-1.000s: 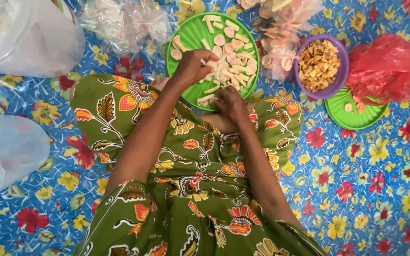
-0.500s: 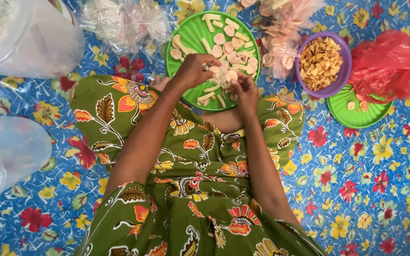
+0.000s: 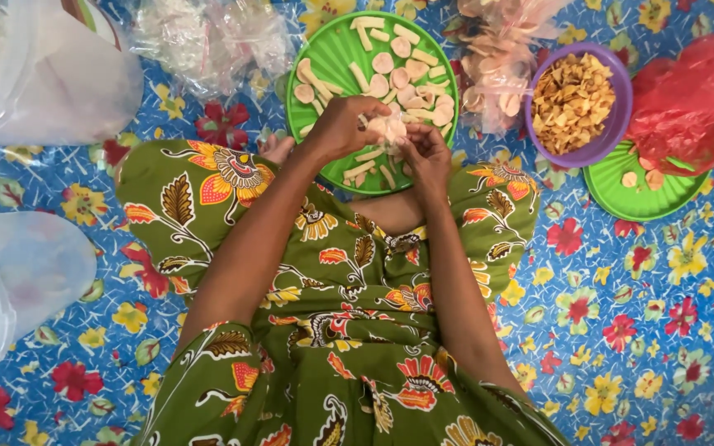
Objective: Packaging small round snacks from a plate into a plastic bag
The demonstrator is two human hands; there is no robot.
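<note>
A small clear bag of pale crackers (image 3: 390, 128) sits between both hands, above the near half of the green plate (image 3: 332, 58). The left hand (image 3: 342, 128) is curled closed, fingers pinching the bag's left side. The right hand (image 3: 426, 153) is also closed, fingertips gripping the bag from its 4 o'clock side. The two hands nearly touch.

The green plate carries loose round and stick-shaped crackers (image 3: 402, 70), spread mostly across its 12 to 3 o'clock sector; its 9 o'clock rim area is mostly bare. The near rim meets the person's green patterned garment (image 3: 332, 272).

At 2 o'clock from the plate lies a clear bag of pink-edged round crackers (image 3: 497, 74), touching the purple bowl (image 3: 617, 124) of golden chips (image 3: 573, 95). The bowl overlaps a second green plate (image 3: 613, 186), which also lies partly under a red plastic bag (image 3: 696, 103).

At 10 o'clock lies a heap of empty clear bags (image 3: 208, 37). Two translucent tubs (image 3: 68, 83) (image 3: 18, 281) occupy the left edge. Open floral floor mat (image 3: 646, 330) extends toward 4 o'clock.
</note>
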